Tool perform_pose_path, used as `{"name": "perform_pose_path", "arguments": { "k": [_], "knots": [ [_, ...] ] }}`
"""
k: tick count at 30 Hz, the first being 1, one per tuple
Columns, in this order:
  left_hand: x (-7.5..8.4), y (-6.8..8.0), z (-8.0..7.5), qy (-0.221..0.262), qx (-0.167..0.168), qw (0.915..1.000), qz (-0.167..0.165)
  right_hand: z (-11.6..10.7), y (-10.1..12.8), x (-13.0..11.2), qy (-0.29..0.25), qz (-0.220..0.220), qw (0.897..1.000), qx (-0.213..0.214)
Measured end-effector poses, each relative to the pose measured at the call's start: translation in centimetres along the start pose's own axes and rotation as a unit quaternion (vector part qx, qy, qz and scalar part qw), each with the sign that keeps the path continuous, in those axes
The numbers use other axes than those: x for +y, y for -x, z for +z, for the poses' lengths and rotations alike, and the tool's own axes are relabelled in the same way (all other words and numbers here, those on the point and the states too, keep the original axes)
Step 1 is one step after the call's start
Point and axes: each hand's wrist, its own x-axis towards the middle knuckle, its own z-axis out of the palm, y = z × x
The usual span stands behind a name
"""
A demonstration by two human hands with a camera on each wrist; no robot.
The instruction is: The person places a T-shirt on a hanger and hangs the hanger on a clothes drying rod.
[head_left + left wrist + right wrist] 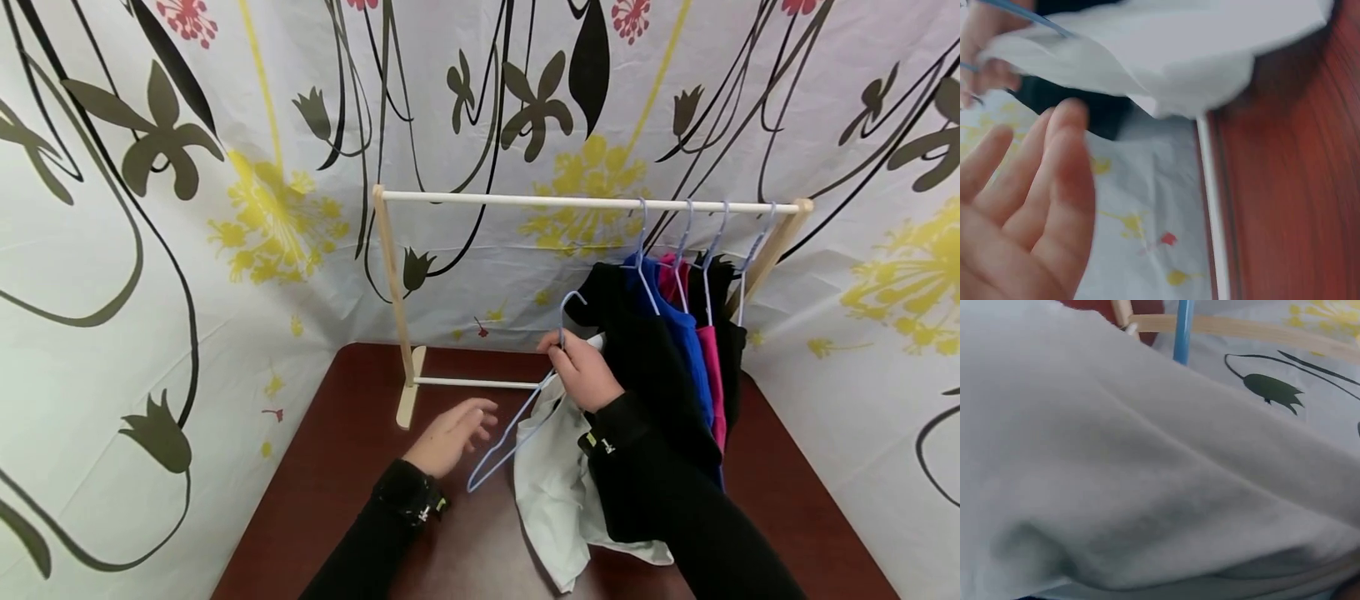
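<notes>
My right hand grips a light-blue hanger just below its hook, which points up beneath the rail. A white garment hangs from the hanger's right side, while the left arm of the hanger is bare. To the left of that bare end, my left hand is apart from it, fingers extended and holding nothing. In the left wrist view the left hand's fingers are spread below the white cloth. The cloth fills most of the right wrist view, covering the right hand's grip there.
A wooden rack with a white rail stands on the dark red table. Several hangers with black, blue and pink garments hang at its right end. A floral curtain surrounds the table's back and sides.
</notes>
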Motion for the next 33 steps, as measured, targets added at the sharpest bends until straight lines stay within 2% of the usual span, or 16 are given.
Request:
{"name": "perform_pose_path", "arguments": {
  "k": [3, 8, 11, 14, 18, 23, 27, 33],
  "knots": [
    [-0.8, -1.0, 0.4, -0.055, 0.023, 0.9979, 0.026, -0.2, 0.0, -0.3, -0.021, 0.021, 1.000, 0.001],
    [-2.1, -2.7, 3.5, -0.149, 0.032, 0.9858, 0.071, 0.2, -0.1, -0.7, -0.035, 0.015, 0.999, 0.010],
    [-3.8, -3.1, 5.3, -0.182, 0.052, 0.9793, 0.072, 0.4, 0.1, -0.7, -0.036, 0.019, 0.999, 0.010],
    [-5.4, -2.8, 6.1, -0.193, 0.087, 0.9750, 0.067, 0.4, 0.4, -0.7, -0.036, 0.029, 0.999, 0.013],
    [-5.3, -1.3, 5.5, -0.164, 0.120, 0.9771, 0.063, 0.1, 0.6, -0.5, -0.026, 0.034, 0.998, 0.042],
    [-3.1, 0.9, 3.5, -0.109, 0.130, 0.9847, 0.040, 0.0, 0.8, -0.2, -0.021, 0.035, 0.996, 0.079],
    [-1.8, 2.2, 2.3, -0.115, 0.131, 0.9846, 0.012, -0.1, 0.7, 0.0, -0.023, 0.038, 0.994, 0.098],
    [-0.9, 3.3, 1.1, -0.144, 0.144, 0.9785, -0.029, -0.3, 0.5, 0.2, -0.019, 0.052, 0.993, 0.105]
  ]
}}
